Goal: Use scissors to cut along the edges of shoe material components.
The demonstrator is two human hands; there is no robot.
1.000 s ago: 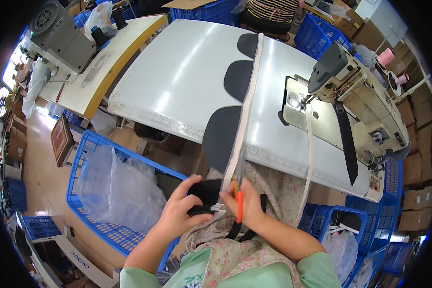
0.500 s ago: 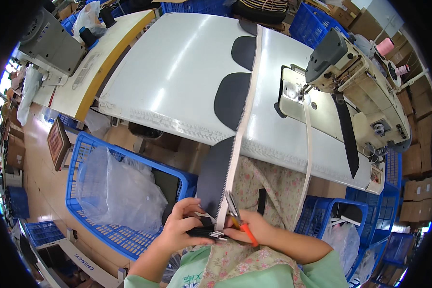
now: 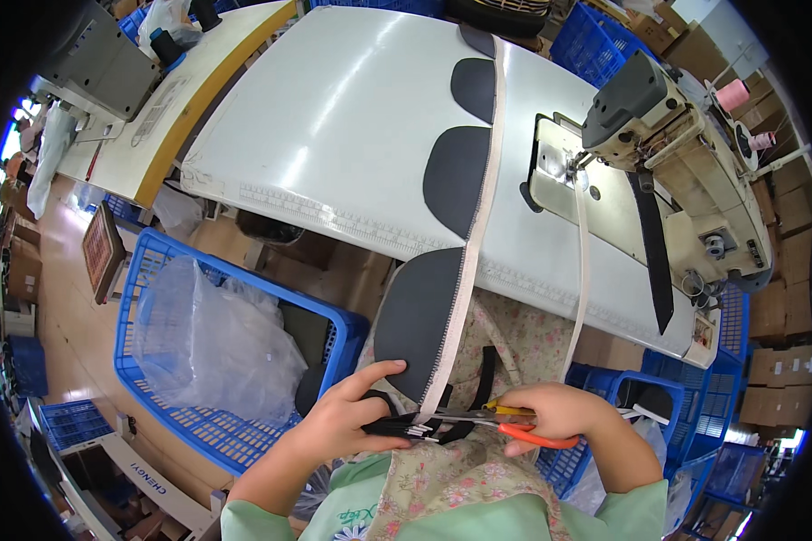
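My left hand (image 3: 345,417) is closed on a bundle of black strips (image 3: 395,427) with pale or metallic ends, its index finger stretched along a dark rounded panel. Several dark grey rounded panels (image 3: 421,316) hang in a row from one long pale pink zipper tape (image 3: 465,293), which runs from my hands across the table's far side. My right hand (image 3: 550,417) grips scissors (image 3: 539,437) with orange and yellow handles. Their blades point left and lie across the tape's lower end, close to my left fingers; whether they are open there is hard to see.
The white sewing table (image 3: 325,117) carries a sewing machine (image 3: 686,162) on the right, with a pale strip (image 3: 581,270) trailing from its needle. Blue crates (image 3: 216,442) stand on both sides below, the left one holding clear plastic bags (image 3: 212,347). Another machine (image 3: 99,63) is at far left.
My right hand has moved right, and the scissors have turned from pointing upward to lying across the tape's end. The tape and panels have shifted slightly toward me.
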